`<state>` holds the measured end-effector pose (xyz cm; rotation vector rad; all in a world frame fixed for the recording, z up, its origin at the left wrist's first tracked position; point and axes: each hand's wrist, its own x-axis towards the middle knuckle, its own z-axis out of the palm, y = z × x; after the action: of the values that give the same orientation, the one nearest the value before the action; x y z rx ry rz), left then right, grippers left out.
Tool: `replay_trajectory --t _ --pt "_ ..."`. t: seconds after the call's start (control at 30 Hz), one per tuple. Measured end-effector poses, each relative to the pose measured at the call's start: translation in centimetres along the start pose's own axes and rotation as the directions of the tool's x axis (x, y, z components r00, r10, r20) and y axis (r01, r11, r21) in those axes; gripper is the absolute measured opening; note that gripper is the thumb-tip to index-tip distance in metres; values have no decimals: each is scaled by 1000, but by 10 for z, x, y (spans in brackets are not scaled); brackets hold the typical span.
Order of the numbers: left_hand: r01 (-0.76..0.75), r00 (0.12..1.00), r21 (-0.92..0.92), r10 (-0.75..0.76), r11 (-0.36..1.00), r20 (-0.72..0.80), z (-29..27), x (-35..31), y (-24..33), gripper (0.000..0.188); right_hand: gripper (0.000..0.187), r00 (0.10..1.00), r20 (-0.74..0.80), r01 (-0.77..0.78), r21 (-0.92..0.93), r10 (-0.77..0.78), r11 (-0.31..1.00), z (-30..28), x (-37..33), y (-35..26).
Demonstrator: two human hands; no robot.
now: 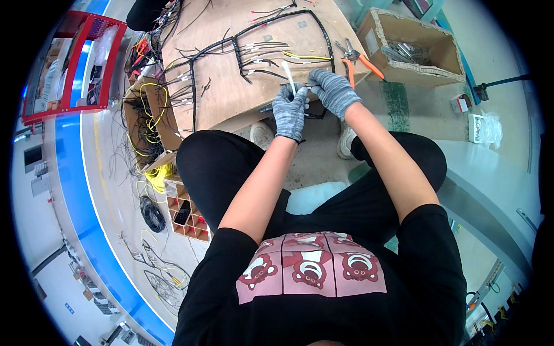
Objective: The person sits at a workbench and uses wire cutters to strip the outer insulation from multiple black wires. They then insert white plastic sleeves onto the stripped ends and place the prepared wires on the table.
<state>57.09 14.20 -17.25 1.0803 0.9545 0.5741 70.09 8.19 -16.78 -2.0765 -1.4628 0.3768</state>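
Centrally: left hand (289,111) and right hand (333,89), gloved fingers pinched on white cable tie (288,77) round black wire bundle (300,85) at board's (231,98) 5 o'clock edge. Tie light, springy, slippery; likely best gripped near tail.

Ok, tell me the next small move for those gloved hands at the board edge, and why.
Probably pull the white cable tie snug: the left hand pinches it upright beside the black wire bundle that the right hand grips at the board's edge.
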Motion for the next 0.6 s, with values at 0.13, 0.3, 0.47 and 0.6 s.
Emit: replay_trajectory --t 0.13,0.3,0.47,0.6 --pt "-43 998 -197 51 979 35 -13 -1 2 21 26 999 19 -42 44 41 998 -3 1 -1" --pt "-35 999 -143 29 989 -44 -51 -5 -8 22 25 997 68 -33 -37 36 999 1 0 0" --pt "-21 999 -150 13 988 -51 -60 -11 -23 18 22 999 16 -43 71 42 997 3 -4 -2" --pt "-48 999 -37 48 998 -6 -46 -8 -16 17 20 997 33 -65 2 65 998 0 -2 -7"
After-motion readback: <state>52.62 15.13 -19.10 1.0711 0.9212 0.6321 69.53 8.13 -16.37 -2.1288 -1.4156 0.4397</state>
